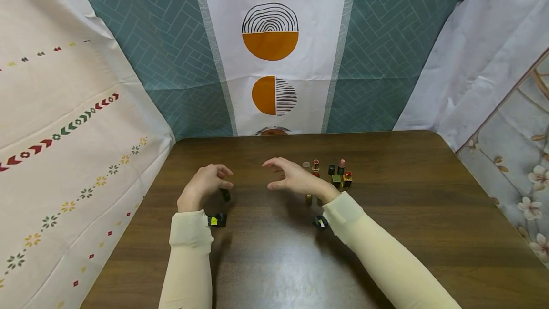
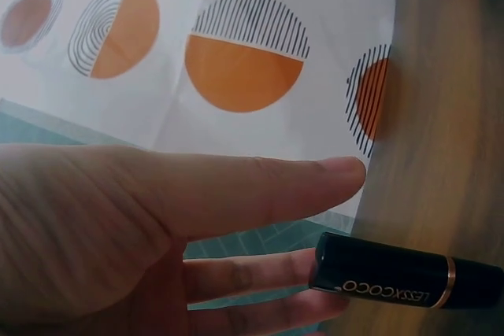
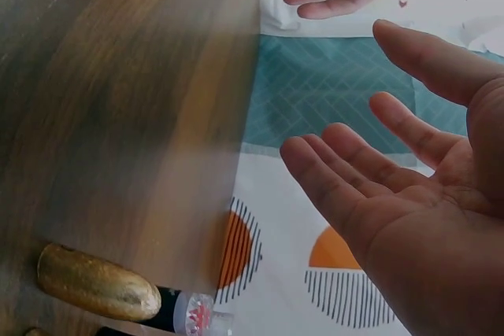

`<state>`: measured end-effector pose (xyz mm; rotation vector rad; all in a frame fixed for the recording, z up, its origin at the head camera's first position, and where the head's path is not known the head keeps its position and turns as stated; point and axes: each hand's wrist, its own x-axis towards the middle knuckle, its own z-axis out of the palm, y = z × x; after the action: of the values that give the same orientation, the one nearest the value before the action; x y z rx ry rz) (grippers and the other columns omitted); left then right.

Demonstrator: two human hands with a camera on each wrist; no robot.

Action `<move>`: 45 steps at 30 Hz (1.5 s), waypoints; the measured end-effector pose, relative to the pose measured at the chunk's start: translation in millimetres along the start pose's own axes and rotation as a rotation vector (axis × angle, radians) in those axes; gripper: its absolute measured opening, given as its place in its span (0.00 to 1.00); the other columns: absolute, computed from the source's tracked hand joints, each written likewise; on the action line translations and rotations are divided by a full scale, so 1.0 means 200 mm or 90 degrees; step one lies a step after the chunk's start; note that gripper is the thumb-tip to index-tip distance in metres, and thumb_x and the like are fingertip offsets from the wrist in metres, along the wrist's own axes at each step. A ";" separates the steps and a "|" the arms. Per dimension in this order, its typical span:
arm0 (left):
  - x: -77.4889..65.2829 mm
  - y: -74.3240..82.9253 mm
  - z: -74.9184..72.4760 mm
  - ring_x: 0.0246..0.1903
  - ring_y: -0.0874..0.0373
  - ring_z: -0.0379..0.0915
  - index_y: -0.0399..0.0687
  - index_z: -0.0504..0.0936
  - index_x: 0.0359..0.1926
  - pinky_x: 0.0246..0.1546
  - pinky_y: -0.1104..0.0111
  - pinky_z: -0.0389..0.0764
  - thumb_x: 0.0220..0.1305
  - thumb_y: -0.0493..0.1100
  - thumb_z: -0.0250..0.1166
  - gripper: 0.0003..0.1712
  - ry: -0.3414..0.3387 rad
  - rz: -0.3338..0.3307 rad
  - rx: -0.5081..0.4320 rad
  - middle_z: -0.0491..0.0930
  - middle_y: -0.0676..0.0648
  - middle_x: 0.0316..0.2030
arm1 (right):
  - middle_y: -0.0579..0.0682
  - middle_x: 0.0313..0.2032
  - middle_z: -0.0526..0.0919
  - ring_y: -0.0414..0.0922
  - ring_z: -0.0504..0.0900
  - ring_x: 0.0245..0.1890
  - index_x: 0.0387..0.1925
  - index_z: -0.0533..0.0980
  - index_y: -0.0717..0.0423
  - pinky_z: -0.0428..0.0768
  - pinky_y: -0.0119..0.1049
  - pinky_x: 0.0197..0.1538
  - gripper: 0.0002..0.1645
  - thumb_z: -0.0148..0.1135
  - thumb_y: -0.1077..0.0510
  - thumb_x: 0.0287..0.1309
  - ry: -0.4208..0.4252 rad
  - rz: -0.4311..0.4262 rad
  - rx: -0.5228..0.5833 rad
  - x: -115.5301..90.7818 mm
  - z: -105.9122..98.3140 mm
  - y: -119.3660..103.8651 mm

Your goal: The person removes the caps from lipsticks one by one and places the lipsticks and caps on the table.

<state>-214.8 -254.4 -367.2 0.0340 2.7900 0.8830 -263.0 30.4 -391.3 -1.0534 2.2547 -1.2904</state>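
Observation:
My left hand is over the left part of the table, close to a dark lipstick tube that stands upright. In the left wrist view, white lettering and a gold ring mark this tube. The left thumb is straight and apart from it there; the fingers extend behind its top. Whether they touch it I cannot tell. My right hand hovers left of a group of lipsticks, fingers spread and holding nothing. A rounded gold tube shows below it in the right wrist view.
Around the right forearm stand a pink lipstick, a red lipstick in a gold base, a black cap and a greenish-gold cap. The brown table meets patterned cloth at its back edge.

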 end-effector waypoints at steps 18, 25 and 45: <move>0.02 -0.03 0.05 0.50 0.40 0.77 0.39 0.87 0.50 0.50 0.47 0.79 0.65 0.34 0.72 0.12 0.020 -0.039 0.056 0.83 0.37 0.53 | 0.60 0.70 0.70 0.61 0.70 0.69 0.71 0.68 0.60 0.71 0.59 0.68 0.34 0.70 0.60 0.68 -0.006 0.000 -0.008 0.05 0.06 0.04; 0.02 -0.05 0.05 0.44 0.44 0.78 0.40 0.90 0.45 0.46 0.50 0.79 0.67 0.34 0.70 0.07 0.042 -0.044 0.053 0.86 0.40 0.45 | 0.62 0.70 0.70 0.62 0.69 0.70 0.71 0.68 0.60 0.70 0.58 0.69 0.34 0.69 0.61 0.68 -0.013 0.013 0.011 0.08 0.10 0.04; 0.05 -0.03 0.06 0.43 0.42 0.86 0.40 0.89 0.46 0.47 0.54 0.83 0.72 0.39 0.67 0.08 0.066 0.033 -0.054 0.87 0.42 0.44 | 0.63 0.69 0.72 0.62 0.72 0.69 0.69 0.68 0.63 0.72 0.55 0.69 0.31 0.67 0.62 0.69 -0.005 0.019 0.023 0.15 0.20 0.09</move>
<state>-222.0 -250.9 -382.0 0.0482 2.8555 1.0434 -267.2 -9.4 -425.7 -1.0073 2.2250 -1.3078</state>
